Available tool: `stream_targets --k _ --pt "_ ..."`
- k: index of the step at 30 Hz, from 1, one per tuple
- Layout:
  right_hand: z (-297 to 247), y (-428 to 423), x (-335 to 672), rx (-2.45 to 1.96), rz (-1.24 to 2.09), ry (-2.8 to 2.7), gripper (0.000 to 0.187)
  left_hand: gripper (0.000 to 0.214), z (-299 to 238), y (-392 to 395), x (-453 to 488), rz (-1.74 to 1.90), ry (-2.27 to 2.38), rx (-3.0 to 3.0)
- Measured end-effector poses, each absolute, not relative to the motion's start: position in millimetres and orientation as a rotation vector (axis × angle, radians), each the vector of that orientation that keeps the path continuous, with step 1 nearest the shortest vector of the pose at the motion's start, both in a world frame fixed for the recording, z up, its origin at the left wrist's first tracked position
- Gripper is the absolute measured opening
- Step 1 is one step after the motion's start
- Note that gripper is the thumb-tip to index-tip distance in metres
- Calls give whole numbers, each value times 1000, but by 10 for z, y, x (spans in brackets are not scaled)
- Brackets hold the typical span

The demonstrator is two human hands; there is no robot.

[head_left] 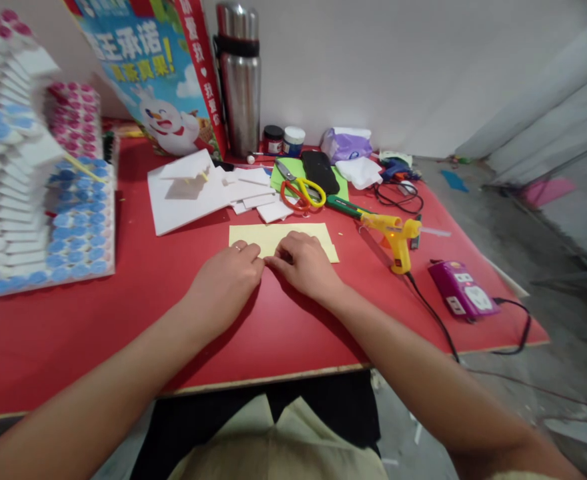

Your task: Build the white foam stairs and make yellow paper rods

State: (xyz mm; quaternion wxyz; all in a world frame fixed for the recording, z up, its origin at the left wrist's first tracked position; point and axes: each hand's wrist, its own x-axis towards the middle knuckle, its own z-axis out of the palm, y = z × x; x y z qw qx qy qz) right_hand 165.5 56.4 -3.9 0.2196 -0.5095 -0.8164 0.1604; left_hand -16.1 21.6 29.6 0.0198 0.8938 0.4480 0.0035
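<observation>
A pale yellow sheet of paper (258,233), apparently folded, lies flat on the red table in front of me. My left hand (229,283) is at its near left part, fingers curled and closed on the edge. Beside it, my right hand (306,265) pinches the same near edge between thumb and forefinger, the other fingers bent over the sheet. The fingertips of both hands almost meet, and they hide the middle of the near edge.
Beyond the paper lie scissors (301,190), a black phone (319,172) and white board pieces (188,200). A yellow glue gun (396,240) and a purple power socket (462,290) sit right. A blue-and-white model (81,220) stands left; a steel flask (242,93) rises behind.
</observation>
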Motion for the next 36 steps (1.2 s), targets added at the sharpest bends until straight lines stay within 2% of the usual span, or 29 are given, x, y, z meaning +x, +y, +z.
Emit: stream_targets --k 4,14,22,30,36 --pt "-42 567 1660 -1396 446 -2261 30 33 312 80 -24 -138 1512 2817" --pt "-53 572 1672 -1401 450 -2283 23 35 166 6 40 -81 1602 2979" --pt "-38 615 1831 -1420 435 -2284 25 43 129 5 37 -60 1547 3055" --pt "18 597 2188 -1232 654 -2281 9 47 135 25 56 -178 1529 3001" --pt "1 574 2234 -1244 595 -2308 9 47 136 24 53 -206 1541 2998"
